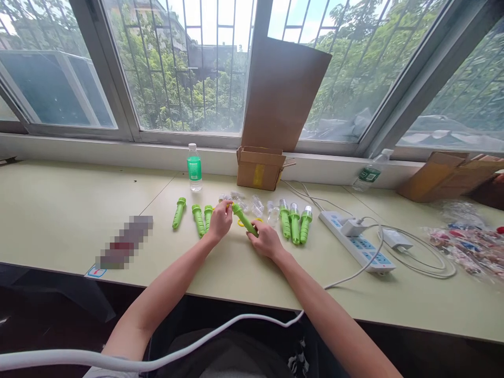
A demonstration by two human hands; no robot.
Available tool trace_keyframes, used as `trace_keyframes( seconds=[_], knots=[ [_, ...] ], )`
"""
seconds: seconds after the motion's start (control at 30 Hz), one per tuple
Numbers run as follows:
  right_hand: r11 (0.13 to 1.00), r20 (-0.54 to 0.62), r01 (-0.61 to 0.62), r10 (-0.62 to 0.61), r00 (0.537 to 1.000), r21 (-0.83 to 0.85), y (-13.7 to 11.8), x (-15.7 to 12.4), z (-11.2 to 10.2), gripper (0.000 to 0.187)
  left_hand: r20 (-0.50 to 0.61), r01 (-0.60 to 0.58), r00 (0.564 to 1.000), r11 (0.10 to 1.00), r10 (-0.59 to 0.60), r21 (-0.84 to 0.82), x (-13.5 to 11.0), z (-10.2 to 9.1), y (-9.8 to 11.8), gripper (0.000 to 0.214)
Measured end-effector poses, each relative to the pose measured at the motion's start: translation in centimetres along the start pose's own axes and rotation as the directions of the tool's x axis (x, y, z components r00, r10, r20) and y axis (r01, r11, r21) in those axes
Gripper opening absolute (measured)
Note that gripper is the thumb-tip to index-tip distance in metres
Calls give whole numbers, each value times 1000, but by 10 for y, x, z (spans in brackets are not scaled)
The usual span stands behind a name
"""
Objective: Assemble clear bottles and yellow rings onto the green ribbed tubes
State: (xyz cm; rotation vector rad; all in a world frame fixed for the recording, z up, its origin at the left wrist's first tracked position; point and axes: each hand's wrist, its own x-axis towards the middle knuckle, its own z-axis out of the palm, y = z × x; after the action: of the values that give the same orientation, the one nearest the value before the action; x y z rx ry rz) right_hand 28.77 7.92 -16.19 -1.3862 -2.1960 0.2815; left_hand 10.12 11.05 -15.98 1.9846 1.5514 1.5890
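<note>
My right hand (268,240) is closed round the lower end of a green flashlight-shaped handle (243,216), tilted with its wide collar up and to the left. At that collar my left hand (221,220) pinches a small yellow piece, perhaps a ring, mostly hidden by the fingers. Behind the handle lie yellow rings (258,220) and several clear plastic caps (257,205). To the left are more green handles without caps, one of them set apart (179,213). On the right, three green handles with clear caps (294,223) lie side by side.
A water bottle (194,169) and a small cardboard box (258,169) stand at the back. Right of my hands lie a power strip (360,244), a charger (397,239) with cables, and bagged items (468,244). A white cable (189,344) crosses before me.
</note>
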Motion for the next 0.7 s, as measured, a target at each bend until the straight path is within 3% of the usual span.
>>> trace_keyframes(
  seconds=[0.27,0.43,0.7],
  knots=[
    [1000,-17,-4,5,1000,25,3,1,2,22,-65,44,997,996,-49,-71,0,-1,1,23],
    [1000,-25,-5,6,1000,30,3,1,2,22,-101,70,991,990,-83,-123,1,-1,3,15],
    [1000,-31,8,-8,999,23,2,1,2,21,-138,56,989,998,-60,-31,2,-4,2,12]
  ],
)
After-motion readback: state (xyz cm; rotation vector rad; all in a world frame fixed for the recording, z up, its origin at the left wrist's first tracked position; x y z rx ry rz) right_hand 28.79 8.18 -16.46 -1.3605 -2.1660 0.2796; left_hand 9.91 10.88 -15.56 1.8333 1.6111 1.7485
